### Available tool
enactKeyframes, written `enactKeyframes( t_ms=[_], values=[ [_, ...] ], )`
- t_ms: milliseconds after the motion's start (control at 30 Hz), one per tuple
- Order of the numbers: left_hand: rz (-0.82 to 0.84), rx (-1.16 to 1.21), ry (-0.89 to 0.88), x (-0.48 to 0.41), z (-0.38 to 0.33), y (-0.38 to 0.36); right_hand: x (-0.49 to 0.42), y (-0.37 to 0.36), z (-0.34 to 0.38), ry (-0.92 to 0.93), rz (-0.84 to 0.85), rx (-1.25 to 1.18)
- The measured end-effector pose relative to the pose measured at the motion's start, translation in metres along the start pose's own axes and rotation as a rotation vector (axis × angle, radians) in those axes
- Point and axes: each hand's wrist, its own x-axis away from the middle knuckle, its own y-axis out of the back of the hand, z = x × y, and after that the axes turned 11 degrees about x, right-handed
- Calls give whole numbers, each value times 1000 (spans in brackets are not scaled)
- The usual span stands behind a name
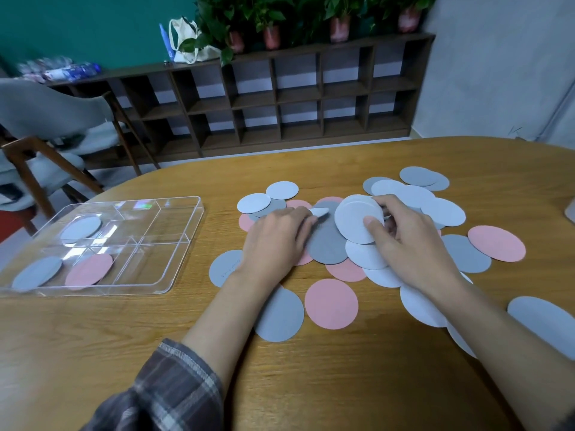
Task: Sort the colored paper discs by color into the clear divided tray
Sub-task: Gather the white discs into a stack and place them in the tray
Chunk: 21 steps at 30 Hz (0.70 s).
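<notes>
A heap of paper discs, pale blue, grey and pink, lies spread over the middle and right of the table (311, 384). My right hand (407, 237) holds a small stack of pale blue discs (354, 222) tilted up above the heap, thumb on its front face. My left hand (277, 241) rests on the heap and pinches the edge of another pale disc (320, 211) at its fingertips. The clear divided tray (174, 269) sits at the left; it holds a pale blue disc (80, 228), a grey-blue disc (37, 273) and a pink disc (89, 269) in separate compartments.
Loose discs lie near the front, among them a pink disc (331, 303) and a grey-blue disc (280, 315). A grey chair (53, 119) stands behind the tray at the left. A dark cubby shelf (280, 98) with potted plants runs along the far wall.
</notes>
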Motion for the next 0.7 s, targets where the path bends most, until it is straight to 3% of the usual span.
enactKeyframes(
  t_ms=[167, 267, 533, 700],
  values=[
    [-186, 4, 47, 5, -3, 13, 0, 0, 1, -11, -10, -24],
    [-240, 296, 102, 11, -8, 22, 1, 0, 3, 7, -10, -33],
    [-61, 643, 98, 14, -19, 10, 3, -3, 5, 63, 64, -63],
    [-93, 581, 99, 13, -23, 5, 4, -5, 7, 63, 116, -106]
  ],
)
